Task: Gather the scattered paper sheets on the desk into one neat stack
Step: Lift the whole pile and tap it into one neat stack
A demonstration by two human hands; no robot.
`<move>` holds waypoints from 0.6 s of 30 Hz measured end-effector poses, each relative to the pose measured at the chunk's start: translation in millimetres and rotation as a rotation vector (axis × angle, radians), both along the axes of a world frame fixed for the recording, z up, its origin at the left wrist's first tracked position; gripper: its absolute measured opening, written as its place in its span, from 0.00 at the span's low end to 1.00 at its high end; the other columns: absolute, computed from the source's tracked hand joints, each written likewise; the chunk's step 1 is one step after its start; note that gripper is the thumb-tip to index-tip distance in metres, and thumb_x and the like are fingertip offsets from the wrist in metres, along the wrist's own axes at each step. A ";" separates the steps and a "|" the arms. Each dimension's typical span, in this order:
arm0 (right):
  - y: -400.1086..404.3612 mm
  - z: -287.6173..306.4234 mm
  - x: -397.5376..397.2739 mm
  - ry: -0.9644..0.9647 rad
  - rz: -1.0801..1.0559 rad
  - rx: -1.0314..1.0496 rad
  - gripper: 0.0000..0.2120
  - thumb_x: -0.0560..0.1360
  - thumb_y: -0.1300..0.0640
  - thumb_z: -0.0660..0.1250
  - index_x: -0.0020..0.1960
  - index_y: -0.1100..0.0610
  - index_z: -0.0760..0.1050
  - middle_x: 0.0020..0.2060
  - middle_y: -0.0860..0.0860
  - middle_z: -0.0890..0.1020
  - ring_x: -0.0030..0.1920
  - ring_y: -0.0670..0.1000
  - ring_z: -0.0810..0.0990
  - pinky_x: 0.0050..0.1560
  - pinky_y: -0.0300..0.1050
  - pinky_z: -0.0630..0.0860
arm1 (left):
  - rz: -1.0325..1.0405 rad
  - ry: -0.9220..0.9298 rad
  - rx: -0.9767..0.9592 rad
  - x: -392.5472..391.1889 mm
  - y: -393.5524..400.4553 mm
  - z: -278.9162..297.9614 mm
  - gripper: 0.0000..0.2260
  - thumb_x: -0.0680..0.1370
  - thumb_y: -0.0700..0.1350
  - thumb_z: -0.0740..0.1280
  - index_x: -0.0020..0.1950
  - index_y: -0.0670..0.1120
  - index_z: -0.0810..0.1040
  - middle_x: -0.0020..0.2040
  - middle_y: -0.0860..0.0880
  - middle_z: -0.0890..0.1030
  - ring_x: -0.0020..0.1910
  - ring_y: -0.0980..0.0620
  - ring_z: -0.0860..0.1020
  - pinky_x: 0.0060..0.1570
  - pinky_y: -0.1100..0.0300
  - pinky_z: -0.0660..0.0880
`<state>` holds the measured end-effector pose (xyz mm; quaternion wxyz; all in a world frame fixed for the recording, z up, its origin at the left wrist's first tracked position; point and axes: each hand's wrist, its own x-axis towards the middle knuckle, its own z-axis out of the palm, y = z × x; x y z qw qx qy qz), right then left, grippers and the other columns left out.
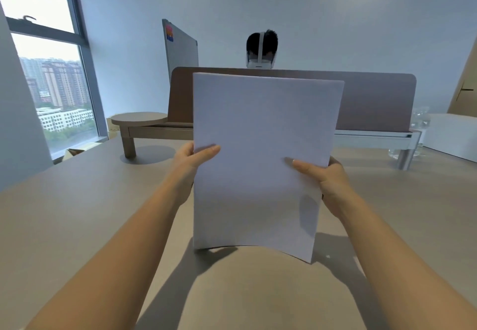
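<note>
- There is a single view, from a wide-angle camera worn on the person's head; no second view shares any part of the scene.
- It looks forward and slightly down along both forearms, which enter from the bottom corners and meet near the middle of the picture.
- It sits close to the desk [77, 226], whose beige top fills the lower half.
- The left hand [192, 160] and right hand [326, 177] lie near the centre, holding the paper stack [260, 154] upright and face-on to the lens.
- Beyond it the view reaches the divider panel [374, 100], the far wall and a window [51, 79] at the left.
- The wide lens bends straight edges near the borders.
</note>
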<state>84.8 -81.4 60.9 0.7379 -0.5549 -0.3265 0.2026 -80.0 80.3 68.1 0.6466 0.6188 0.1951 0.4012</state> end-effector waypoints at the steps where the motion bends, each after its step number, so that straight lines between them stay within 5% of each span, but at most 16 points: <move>1: 0.6 -4.2 0.7 0.017 -0.006 0.005 0.09 0.68 0.66 0.70 0.43 0.54 0.76 0.32 0.45 0.84 0.29 0.42 0.82 0.31 0.35 0.79 | -0.005 0.012 -0.004 0.3 0.5 -5.7 0.13 0.76 0.41 0.65 0.60 0.44 0.73 0.50 0.47 0.80 0.47 0.48 0.80 0.43 0.57 0.78; 5: 4.9 -13.2 -2.0 0.015 -0.043 0.017 0.10 0.68 0.66 0.71 0.43 0.53 0.75 0.38 0.47 0.81 0.29 0.40 0.81 0.31 0.32 0.78 | -0.006 -0.017 0.010 4.8 -1.4 -19.2 0.08 0.75 0.38 0.65 0.49 0.51 0.75 0.44 0.51 0.80 0.40 0.54 0.81 0.34 0.64 0.79; 9: 10.1 -18.4 -6.9 0.031 -0.151 0.066 0.10 0.68 0.64 0.72 0.44 0.53 0.75 0.38 0.46 0.81 0.36 0.45 0.80 0.34 0.33 0.78 | 0.120 -0.072 0.048 9.2 -6.0 -25.6 0.08 0.74 0.36 0.67 0.49 0.49 0.75 0.42 0.52 0.79 0.40 0.54 0.78 0.32 0.68 0.77; 12: 14.0 -15.3 -10.7 -0.014 -0.220 0.082 0.09 0.69 0.63 0.72 0.44 0.55 0.75 0.37 0.46 0.79 0.37 0.45 0.78 0.40 0.37 0.76 | 0.196 -0.071 0.090 10.6 -9.7 -24.8 0.10 0.74 0.38 0.68 0.54 0.45 0.74 0.42 0.53 0.78 0.41 0.56 0.76 0.36 0.64 0.74; 18: 6.4 6.1 -3.4 0.001 -0.149 0.077 0.07 0.69 0.63 0.71 0.45 0.57 0.76 0.40 0.50 0.81 0.34 0.47 0.80 0.38 0.40 0.79 | 0.135 -0.094 0.069 8.4 -9.2 -5.9 0.11 0.75 0.40 0.67 0.56 0.46 0.73 0.44 0.52 0.79 0.43 0.53 0.78 0.43 0.60 0.75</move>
